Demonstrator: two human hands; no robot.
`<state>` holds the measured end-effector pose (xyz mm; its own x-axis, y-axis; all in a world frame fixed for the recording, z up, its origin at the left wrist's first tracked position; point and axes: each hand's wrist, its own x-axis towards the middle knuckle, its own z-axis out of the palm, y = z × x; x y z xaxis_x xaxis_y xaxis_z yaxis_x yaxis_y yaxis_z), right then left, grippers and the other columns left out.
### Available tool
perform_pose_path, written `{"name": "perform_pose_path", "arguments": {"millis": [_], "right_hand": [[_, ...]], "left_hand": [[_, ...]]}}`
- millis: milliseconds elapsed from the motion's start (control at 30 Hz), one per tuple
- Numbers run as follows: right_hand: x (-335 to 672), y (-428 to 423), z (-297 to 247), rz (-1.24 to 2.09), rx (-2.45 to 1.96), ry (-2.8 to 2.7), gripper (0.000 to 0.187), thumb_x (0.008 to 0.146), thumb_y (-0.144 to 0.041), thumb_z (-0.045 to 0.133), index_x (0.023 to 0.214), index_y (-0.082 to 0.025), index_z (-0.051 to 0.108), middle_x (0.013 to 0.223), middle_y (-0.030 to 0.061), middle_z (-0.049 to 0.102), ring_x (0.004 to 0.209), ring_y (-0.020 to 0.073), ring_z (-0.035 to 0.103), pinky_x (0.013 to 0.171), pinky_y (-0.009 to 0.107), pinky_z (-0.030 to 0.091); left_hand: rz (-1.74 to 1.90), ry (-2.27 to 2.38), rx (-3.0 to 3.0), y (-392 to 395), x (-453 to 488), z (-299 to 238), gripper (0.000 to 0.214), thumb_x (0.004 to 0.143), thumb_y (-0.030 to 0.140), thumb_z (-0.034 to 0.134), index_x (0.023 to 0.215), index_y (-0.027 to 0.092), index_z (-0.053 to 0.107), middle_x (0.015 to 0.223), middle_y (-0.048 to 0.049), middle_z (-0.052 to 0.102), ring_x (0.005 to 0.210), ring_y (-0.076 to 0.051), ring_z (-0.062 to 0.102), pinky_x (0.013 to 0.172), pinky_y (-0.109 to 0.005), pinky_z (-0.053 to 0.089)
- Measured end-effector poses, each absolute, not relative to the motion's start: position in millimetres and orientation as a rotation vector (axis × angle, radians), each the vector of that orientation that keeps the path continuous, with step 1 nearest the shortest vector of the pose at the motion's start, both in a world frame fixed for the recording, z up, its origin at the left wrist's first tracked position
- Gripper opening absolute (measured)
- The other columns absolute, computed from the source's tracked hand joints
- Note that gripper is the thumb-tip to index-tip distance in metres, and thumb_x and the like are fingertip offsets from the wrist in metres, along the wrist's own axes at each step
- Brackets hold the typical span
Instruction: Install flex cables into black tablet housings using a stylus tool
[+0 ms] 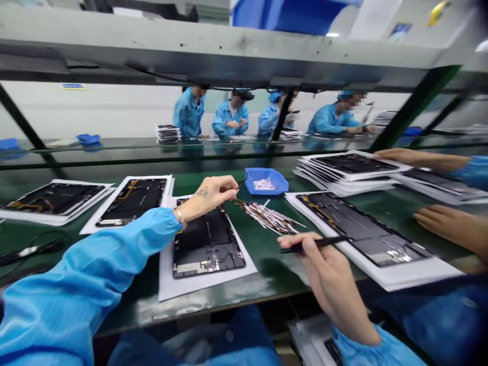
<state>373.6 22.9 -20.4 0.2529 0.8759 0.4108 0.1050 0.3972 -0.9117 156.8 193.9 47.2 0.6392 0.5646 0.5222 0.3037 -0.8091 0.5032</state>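
The left hand (209,197) pinches a thin dark item (239,185) beside the blue tray (267,187). The right hand (328,274) grips a slim black tool (316,243) penwise. Loose wire strips (267,217) lie between them on the counter (274,274): light, flexible, easily bent. Take hold by the ends.

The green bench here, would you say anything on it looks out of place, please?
A loose fan of thin brown-and-white strips lies on the green bench beside, not in, the blue tray, so it looks spilled.
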Motion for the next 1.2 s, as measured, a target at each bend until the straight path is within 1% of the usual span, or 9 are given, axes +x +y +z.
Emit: {"name": "perform_pose_path", "arguments": {"millis": [67, 133, 200, 300, 467, 700, 967, 1100, 1200], "right_hand": [[360.4, 43.1, -0.3, 0.824, -0.986, -1.205, 0.032, 0.088, -0.052, 0.066, 0.087, -0.02, 0.067, 0.069, 0.0019, 0.059, 0.066, 0.017, 0.057, 0.062, 0.03, 0.048], [338.0, 69.5, 18.7, 0.938, -0.971, -1.261, 0.035, 0.082, -0.052, 0.072, 0.089, -0.018, 0.069, 0.064, -0.001, 0.052, 0.055, 0.0119, 0.045, 0.051, 0.026, 0.037], [310.0, 97.1, 31.2, 1.042, -0.98, -1.362, 0.039, 0.077, -0.052, 0.077, 0.088, -0.014, 0.071, 0.062, -0.0024, 0.047, 0.053, 0.0094, 0.038, 0.047, 0.025, 0.029], [272.2, 127.7, 32.9, 1.201, -0.964, -1.476, 0.044, 0.071, -0.053, 0.079, 0.082, -0.011, 0.072, 0.057, -0.0046, 0.041, 0.051, 0.0084, 0.032, 0.048, 0.026, 0.022], [254.0, 130.6, 14.8, 1.2, -0.986, -1.578, 0.042, 0.08, -0.055, 0.07, 0.085, -0.013, 0.074, 0.058, -0.0043, 0.04, 0.055, 0.0104, 0.034, 0.052, 0.027, 0.025], [259.0, 118.1, 14.0, 1.128, -1.148, -1.618, 0.036, 0.074, -0.05, 0.074, 0.08, -0.015, 0.072, 0.065, -0.0014, 0.054, 0.059, 0.0122, 0.04, 0.057, 0.027, 0.031], [256.1, 115.6, 13.8, 1.231, -1.112, -1.57, 0.031, 0.074, -0.046, 0.073, 0.074, -0.014, 0.068, 0.06, -0.0029, 0.047, 0.057, 0.011, 0.035, 0.054, 0.027, 0.025], [257.3, 117.1, 12.8, 1.268, -1.083, -1.553, 0.029, 0.076, -0.042, 0.071, 0.08, -0.013, 0.073, 0.061, -0.0019, 0.049, 0.056, 0.0108, 0.036, 0.054, 0.027, 0.025], [258.0, 117.6, 12.8, 1.261, -1.082, -1.559, 0.029, 0.076, -0.042, 0.071, 0.079, -0.013, 0.073, 0.062, -0.0013, 0.049, 0.056, 0.0111, 0.037, 0.054, 0.027, 0.025]], "left_hand": [[1.018, 0.736, 2.133, 178.8, 128.8, 51.7, 0.017, 0.087, 0.033, 0.059, 0.084, 0.016, 0.06, 0.074, -0.0018, 0.067, 0.067, -0.013, 0.061, 0.064, -0.023, 0.044], [1.057, 0.779, 1.82, 164.5, 106.7, 54.0, 0.022, 0.08, 0.036, 0.068, 0.08, 0.015, 0.061, 0.074, -0.0025, 0.068, 0.068, -0.013, 0.06, 0.064, -0.023, 0.044], [1.094, 0.846, 1.676, 153.4, 91.6, 54.4, 0.025, 0.076, 0.037, 0.071, 0.078, 0.014, 0.062, 0.074, -0.003, 0.067, 0.068, -0.012, 0.059, 0.064, -0.023, 0.042], [1.177, 0.894, 1.563, 145.3, 80.2, 50.4, 0.026, 0.075, 0.039, 0.072, 0.077, 0.014, 0.064, 0.074, -0.0027, 0.065, 0.072, -0.012, 0.058, 0.067, -0.024, 0.042], [1.3, 0.887, 1.462, 146.8, 79.0, 38.4, 0.027, 0.072, 0.039, 0.074, 0.074, 0.014, 0.064, 0.075, -0.0023, 0.065, 0.074, -0.013, 0.059, 0.069, -0.025, 0.043], [1.32, 0.886, 1.403, 140.7, 87.5, 36.9, 0.021, 0.075, 0.033, 0.072, 0.074, 0.014, 0.064, 0.076, -0.0015, 0.066, 0.075, -0.012, 0.058, 0.068, -0.025, 0.041], [1.259, 0.875, 1.419, 130.5, 89.6, 38.0, 0.018, 0.079, 0.03, 0.071, 0.075, 0.013, 0.065, 0.079, -0.0022, 0.067, 0.076, -0.012, 0.058, 0.071, -0.023, 0.043], [1.187, 0.877, 1.435, 132.1, 87.4, 33.0, 0.022, 0.085, 0.033, 0.065, 0.08, 0.013, 0.068, 0.084, -0.0048, 0.07, 0.076, -0.012, 0.06, 0.068, -0.023, 0.043], [1.135, 0.885, 1.368, 134.1, 86.2, 28.2, 0.036, 0.093, 0.044, 0.056, 0.088, 0.012, 0.072, 0.093, -0.0093, 0.072, 0.079, -0.013, 0.063, 0.067, -0.022, 0.044]]}}
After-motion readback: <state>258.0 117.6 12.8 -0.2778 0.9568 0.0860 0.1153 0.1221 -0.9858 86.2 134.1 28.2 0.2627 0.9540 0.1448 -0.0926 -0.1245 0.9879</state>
